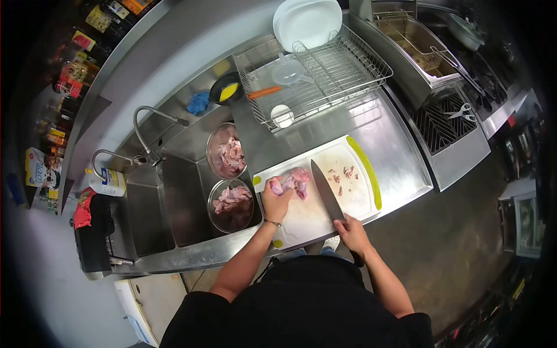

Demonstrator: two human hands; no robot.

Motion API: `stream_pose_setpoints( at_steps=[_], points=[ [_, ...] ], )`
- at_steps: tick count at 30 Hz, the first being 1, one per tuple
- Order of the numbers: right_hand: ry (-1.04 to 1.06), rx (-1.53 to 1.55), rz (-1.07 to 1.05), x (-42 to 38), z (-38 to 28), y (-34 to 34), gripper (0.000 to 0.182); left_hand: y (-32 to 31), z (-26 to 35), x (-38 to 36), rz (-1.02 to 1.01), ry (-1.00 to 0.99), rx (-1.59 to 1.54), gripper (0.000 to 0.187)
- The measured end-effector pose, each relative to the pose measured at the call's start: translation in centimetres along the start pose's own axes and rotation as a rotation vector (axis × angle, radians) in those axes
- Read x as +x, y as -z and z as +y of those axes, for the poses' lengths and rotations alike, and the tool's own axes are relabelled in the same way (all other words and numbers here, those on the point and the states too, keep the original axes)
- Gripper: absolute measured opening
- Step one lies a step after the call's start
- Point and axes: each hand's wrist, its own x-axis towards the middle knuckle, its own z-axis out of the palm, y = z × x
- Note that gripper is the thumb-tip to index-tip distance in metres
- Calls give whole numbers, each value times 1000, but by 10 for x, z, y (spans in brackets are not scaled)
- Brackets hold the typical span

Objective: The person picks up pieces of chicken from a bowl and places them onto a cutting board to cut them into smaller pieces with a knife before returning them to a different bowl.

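Sink at left; at its right side, a far bowl and near bowl hold raw meat. The left hand has its fingers curled on a raw meat piece on the cutting board. Cutting seems in hand, calling for fingertips clear of the knife, gripped in the closed right hand. Scraps lie right of the blade. The steel worktop bears a dish rack on its far side; scissors lie farther right.

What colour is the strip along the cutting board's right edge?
The strip is lime green, seen in the head view.
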Motion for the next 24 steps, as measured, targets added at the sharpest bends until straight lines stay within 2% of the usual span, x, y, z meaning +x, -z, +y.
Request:
stream_pose_setpoints(
  at_steps=[1, 3, 6, 7, 9, 10, 14, 16, 18, 20, 22, 23, 24],
  points=[
    [-27, 26, -32, 1, 2, 0, 23, -3, 0, 2, 2, -1, 2, 44],
    [-48, 54, -67, 0, 2, 3, 23, -12, 2, 8, 167, -182, 51, 46],
    [-191, 217, -116, -1, -7, 6, 23, -29, 41, 2, 21, -520, 409, 48],
    [-181, 219, -126, 0, -6, 5, 23, -33, 41, 3, 33, -519, 416, 48],
    [-212, 213, -144, 1, -5, 6, 23, -40, 43, 4, -105, -391, 614, 42],
    [-188, 225, -134, 1, -5, 6, 23, -39, 44, 10, -149, -321, 600, 35],
    [-212, 201, -155, 0, -10, 10, 24, -28, 43, 26, -142, -301, 534, 29],
    [-196, 238, -133, 0, -7, 6, 24, -4, 46, 31, 86, -599, 187, 23],
    [-234, 274, -142, -1, -9, 8, 23, 33, 46, 50, 313, -668, 339, 18],
    [-263, 315, -135, -3, -10, 6, 23, 71, 50, 78, 420, -569, 425, 31],
    [-259, 303, -122, -2, -10, 5, 22, 110, 42, 113, 259, -446, 583, 45],
    [-246, 288, -113, -2, -10, 5, 22, 129, 17, 131, 260, -442, 579, 45],
    [-270, 333, -145, -2, -11, 6, 20, 146, -20, 152, 260, -366, 822, 51]
  ],
)
